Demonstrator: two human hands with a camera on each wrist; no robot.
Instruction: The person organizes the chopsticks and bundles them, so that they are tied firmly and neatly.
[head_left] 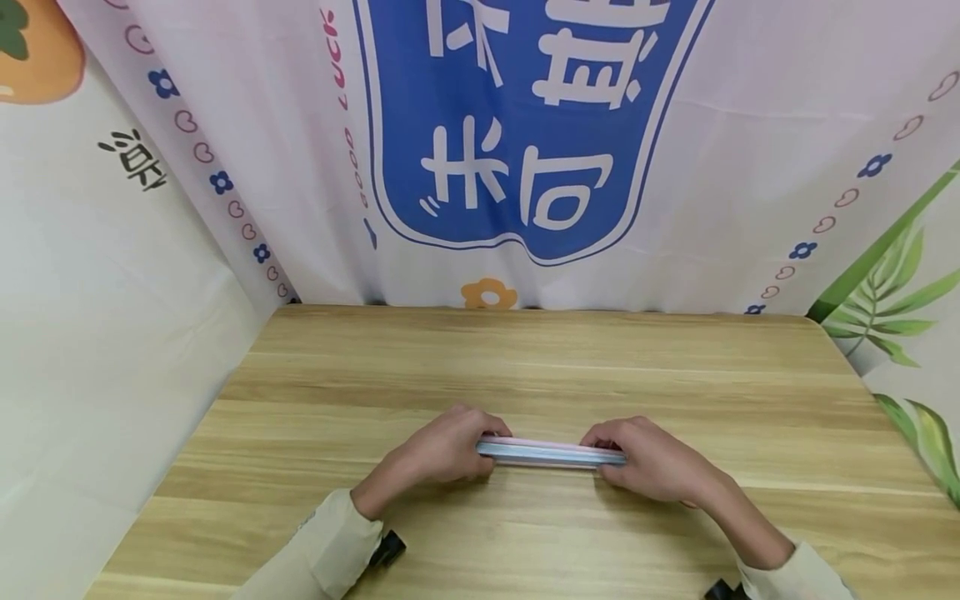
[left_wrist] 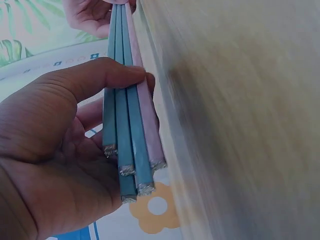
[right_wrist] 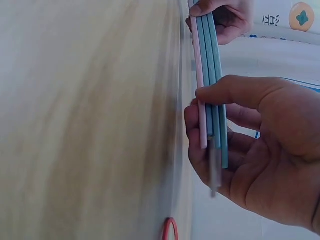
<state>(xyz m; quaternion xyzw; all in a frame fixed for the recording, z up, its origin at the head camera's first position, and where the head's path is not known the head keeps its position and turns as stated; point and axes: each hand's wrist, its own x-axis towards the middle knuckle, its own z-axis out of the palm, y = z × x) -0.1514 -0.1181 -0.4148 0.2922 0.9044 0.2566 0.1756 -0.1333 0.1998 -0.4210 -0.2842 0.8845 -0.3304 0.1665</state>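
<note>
Both hands hold a bundle of long slim sticks [head_left: 540,452] level over the wooden table, one hand at each end. Several sticks are pale blue and one is pink. My left hand [head_left: 446,448] grips the left part, its thumb across the sticks. Past that thumb, in the left wrist view, the blue sticks [left_wrist: 120,132] end unevenly in rough silvery tips. My right hand [head_left: 652,462] pinches the other part between thumb and fingers. In the right wrist view, the pink stick [right_wrist: 202,127] lies on the table side, and a blurred greyish piece [right_wrist: 214,170] sticks out lowest.
The wooden table [head_left: 525,358] reaches back to a patterned cloth [head_left: 720,233]. A red loop [right_wrist: 170,229] shows low in the right wrist view, below my right hand. Black straps [head_left: 386,550] sit at both sleeves.
</note>
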